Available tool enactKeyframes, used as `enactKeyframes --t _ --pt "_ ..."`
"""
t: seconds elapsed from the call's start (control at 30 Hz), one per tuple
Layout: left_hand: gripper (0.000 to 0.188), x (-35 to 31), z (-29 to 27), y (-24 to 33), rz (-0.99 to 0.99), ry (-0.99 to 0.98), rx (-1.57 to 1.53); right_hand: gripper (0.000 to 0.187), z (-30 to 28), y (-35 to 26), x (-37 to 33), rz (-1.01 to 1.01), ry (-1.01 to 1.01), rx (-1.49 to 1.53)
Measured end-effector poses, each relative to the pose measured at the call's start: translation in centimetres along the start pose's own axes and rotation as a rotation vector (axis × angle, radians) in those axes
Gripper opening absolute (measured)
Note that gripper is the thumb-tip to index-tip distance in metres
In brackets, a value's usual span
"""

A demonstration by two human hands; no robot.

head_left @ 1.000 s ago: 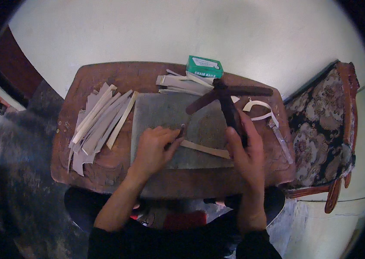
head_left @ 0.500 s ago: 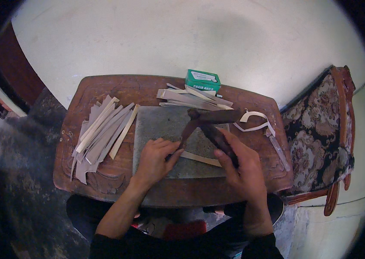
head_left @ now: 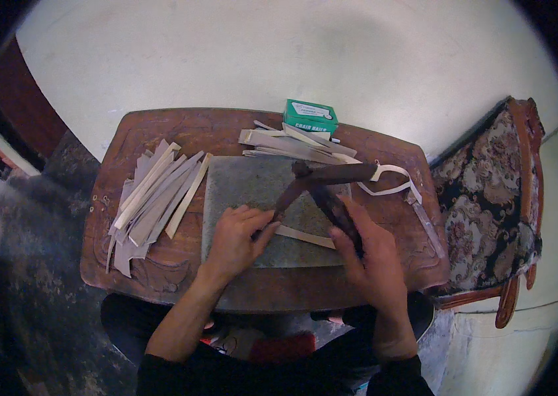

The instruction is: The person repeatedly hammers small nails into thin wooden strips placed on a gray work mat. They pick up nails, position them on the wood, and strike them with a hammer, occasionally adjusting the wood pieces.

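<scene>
My right hand (head_left: 375, 254) is wrapped round the black lower arm of a dark brown forked wooden-looking piece (head_left: 342, 174). It has three arms meeting at a knobby joint; its exact kind I cannot make out. My left hand (head_left: 234, 241) is closed, thumb and fingers pinching the end of the arm that points down-left. Beneath the forked piece lies a grey rectangular slab (head_left: 246, 188). A narrow pale strip (head_left: 305, 236) stretches across the slab between my hands. Its left end is beside my left thumb, its right end hidden by my right hand.
Many cut grey and cream strips (head_left: 153, 198) lie piled at the table's left, with more strips (head_left: 285, 145) at the back. A green box (head_left: 310, 117) stands behind these. A looped pale strap (head_left: 391, 181) lies right on the carved wooden table (head_left: 279, 290). A floral chair (head_left: 490, 191) stands beside it.
The forked piece has shifted slightly to the right. Both hands keep their grip, and the whole view has tipped a little.
</scene>
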State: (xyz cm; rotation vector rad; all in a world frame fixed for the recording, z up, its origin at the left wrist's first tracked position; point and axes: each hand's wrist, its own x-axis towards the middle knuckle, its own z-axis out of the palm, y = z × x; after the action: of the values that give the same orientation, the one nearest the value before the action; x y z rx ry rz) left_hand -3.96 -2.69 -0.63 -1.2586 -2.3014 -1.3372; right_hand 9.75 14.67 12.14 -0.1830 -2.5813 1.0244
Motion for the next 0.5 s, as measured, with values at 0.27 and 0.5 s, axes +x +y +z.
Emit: enactKeyframes --t 0.27,0.5 --pt "0.015 0.1 -0.3 0.4 -0.024 -0.029 0.03 0.041 0.1 -0.5 0.1 0.004 0.005 -0.023" --pt "0.017 0.1 -0.5 0.5 -0.015 -0.047 0.065 0.038 0.8 0.2 -0.1 0.007 0.025 0.02"
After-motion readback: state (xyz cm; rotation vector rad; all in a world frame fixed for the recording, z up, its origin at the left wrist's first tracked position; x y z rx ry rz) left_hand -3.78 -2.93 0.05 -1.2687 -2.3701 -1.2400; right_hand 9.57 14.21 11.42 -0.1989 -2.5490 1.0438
